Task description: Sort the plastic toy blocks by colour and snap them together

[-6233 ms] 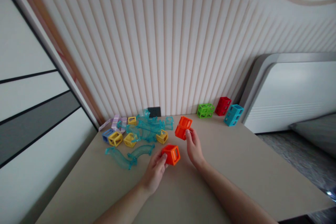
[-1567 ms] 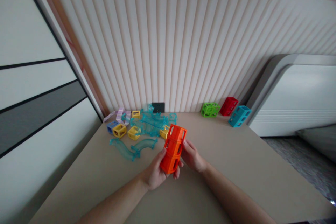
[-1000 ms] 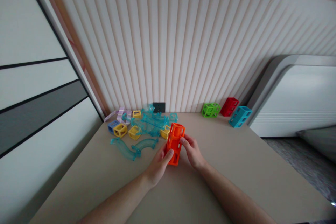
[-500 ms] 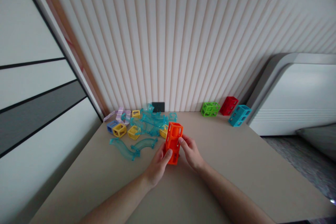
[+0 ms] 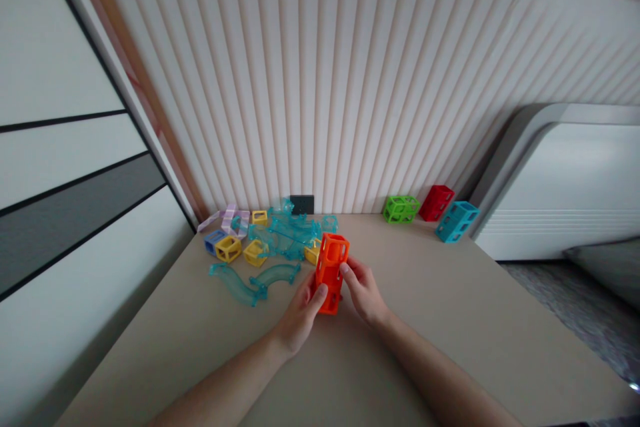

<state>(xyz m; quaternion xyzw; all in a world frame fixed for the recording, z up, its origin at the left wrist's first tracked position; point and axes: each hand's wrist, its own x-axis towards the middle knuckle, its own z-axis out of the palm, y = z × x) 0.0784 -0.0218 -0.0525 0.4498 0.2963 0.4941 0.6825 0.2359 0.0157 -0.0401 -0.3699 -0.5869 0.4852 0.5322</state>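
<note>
From where I sit at the remote end, I see white panelling (image 5: 65, 73) with dark seams at the far left, beside the bench (image 5: 440, 327). At the bench's back left corner lie lavender pieces (image 5: 241, 223), and in front of them a blue frame block (image 5: 214, 241) sits against a yellow frame block (image 5: 229, 249). Nearer me, two curved translucent teal track pieces (image 5: 236, 284) lie end to end. Behind these I make out a second yellow block (image 5: 254, 253), then a heap of clear teal track parts (image 5: 293, 233) near the ribbed wall (image 5: 270, 80), with a black plate (image 5: 302, 204) behind it.

The left hand (image 5: 300, 317) is clamped on the lower part of an orange frame-block stack (image 5: 332, 270), thumb across its near face. The stack is in front of me at mid-bench, slightly tilted, its open top facing up; I cannot tell whether its lower end touches the bench. Partly hidden behind it is another yellow block (image 5: 311, 253). The right hand (image 5: 364, 288) closes on the stack's right side, thumb on the edge, most fingers out of my sight.

Farther right, by the wall, I find a green frame block (image 5: 401, 209) lying lengthwise, then an upright red one (image 5: 437, 203) and a turquoise one (image 5: 457, 221) just beside it.
</note>
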